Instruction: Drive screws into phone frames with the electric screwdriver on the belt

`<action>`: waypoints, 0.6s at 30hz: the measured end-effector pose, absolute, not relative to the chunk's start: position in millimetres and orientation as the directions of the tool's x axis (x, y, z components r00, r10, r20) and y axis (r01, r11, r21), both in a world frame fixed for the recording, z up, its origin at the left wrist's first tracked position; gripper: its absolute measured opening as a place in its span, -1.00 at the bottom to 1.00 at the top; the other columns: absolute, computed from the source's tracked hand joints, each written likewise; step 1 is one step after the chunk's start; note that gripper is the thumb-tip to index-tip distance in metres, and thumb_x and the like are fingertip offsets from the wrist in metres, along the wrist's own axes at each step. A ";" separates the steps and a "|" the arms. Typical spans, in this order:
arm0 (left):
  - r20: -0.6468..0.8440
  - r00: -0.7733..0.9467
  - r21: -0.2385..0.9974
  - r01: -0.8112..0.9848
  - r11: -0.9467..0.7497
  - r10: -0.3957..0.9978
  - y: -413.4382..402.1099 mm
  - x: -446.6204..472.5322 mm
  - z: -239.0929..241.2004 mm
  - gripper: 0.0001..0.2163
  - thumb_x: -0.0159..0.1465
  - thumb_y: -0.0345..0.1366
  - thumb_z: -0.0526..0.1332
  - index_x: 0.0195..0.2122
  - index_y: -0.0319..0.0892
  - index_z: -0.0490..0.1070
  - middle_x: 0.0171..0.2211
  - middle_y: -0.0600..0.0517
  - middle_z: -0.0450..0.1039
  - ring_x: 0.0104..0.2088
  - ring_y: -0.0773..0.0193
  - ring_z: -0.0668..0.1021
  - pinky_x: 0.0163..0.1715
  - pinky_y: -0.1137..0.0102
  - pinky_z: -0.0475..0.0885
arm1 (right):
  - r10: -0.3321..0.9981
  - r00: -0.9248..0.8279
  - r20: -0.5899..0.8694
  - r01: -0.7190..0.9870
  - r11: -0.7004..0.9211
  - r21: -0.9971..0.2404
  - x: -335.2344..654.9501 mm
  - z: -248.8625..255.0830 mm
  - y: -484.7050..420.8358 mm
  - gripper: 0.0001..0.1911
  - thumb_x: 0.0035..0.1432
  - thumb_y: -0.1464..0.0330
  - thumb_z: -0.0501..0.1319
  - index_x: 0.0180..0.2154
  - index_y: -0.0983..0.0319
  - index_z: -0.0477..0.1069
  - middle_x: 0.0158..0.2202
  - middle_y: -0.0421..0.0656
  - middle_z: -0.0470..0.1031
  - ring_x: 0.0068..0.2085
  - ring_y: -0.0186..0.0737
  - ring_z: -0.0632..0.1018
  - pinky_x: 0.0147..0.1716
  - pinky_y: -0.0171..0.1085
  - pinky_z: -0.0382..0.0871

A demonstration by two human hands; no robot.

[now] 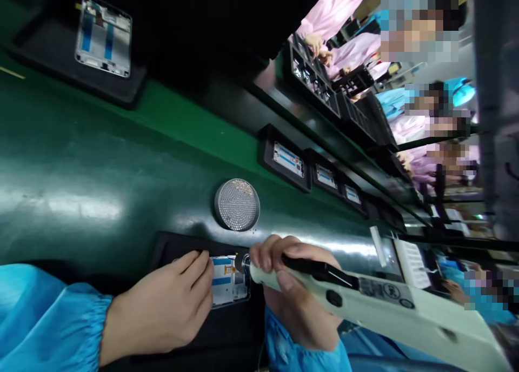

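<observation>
My right hand point(298, 285) is wrapped round a pale green electric screwdriver point(389, 307) with a black lever along its side. The screwdriver's metal nose reaches the upper right part of an opened phone frame point(230, 280); the bit's tip is too small to make out. Blue strips and an orange flex piece show inside the frame, which lies in a black foam tray point(178, 242). With fingers bent and close together, my left hand point(170, 296) holds the frame's left end and hides that part. Just beyond is a round perforated screw dish point(237, 205) with small screws in it.
Tiny dark screws lie beside the dish on the green bench point(81, 161). Another phone frame point(104, 37) rests on a black tray at upper left. More trays with frames point(288, 159) line the bench's far side, below a shelf rail. Co-workers in pink and blue sleeves sit beyond.
</observation>
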State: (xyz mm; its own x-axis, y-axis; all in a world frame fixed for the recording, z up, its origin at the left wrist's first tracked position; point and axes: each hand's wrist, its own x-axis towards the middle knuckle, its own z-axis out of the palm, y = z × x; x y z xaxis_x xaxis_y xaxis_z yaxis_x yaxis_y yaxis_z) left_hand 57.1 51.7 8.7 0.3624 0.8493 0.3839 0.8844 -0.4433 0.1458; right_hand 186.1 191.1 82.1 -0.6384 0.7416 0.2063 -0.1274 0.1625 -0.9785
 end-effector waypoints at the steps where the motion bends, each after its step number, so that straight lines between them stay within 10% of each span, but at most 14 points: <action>1: 0.384 0.361 0.145 0.886 -0.441 0.850 52.3 57.1 9.1 -0.65 0.33 -0.15 0.19 -0.05 -0.35 0.51 -0.01 -0.30 0.53 0.01 -0.15 0.56 0.06 0.05 0.37 | 0.733 -0.649 0.205 -0.128 0.161 -0.979 185.7 79.0 189.3 -0.78 0.16 0.40 0.27 -0.13 0.05 0.46 -0.47 -0.24 0.32 -0.40 -0.27 0.42 -0.40 -0.17 0.40; 18: 0.394 0.364 0.164 0.876 -0.454 0.844 54.6 56.7 13.9 -0.71 0.32 -0.24 0.15 -0.09 -0.34 0.52 -0.05 -0.27 0.56 -0.01 -0.11 0.57 0.01 0.07 0.39 | 0.702 -0.688 0.183 -0.142 0.117 -0.983 179.2 71.9 186.6 -0.75 0.16 0.46 0.27 -0.12 0.08 0.47 -0.45 -0.23 0.32 -0.38 -0.26 0.43 -0.41 -0.17 0.40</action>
State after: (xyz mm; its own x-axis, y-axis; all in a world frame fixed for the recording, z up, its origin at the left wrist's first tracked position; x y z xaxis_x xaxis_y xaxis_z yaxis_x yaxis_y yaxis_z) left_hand 56.7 54.6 13.9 0.3635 0.8441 0.3940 0.8758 -0.4538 0.1642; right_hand 179.2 186.6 71.9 -0.6882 0.7020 0.1829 -0.1424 0.1166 -0.9829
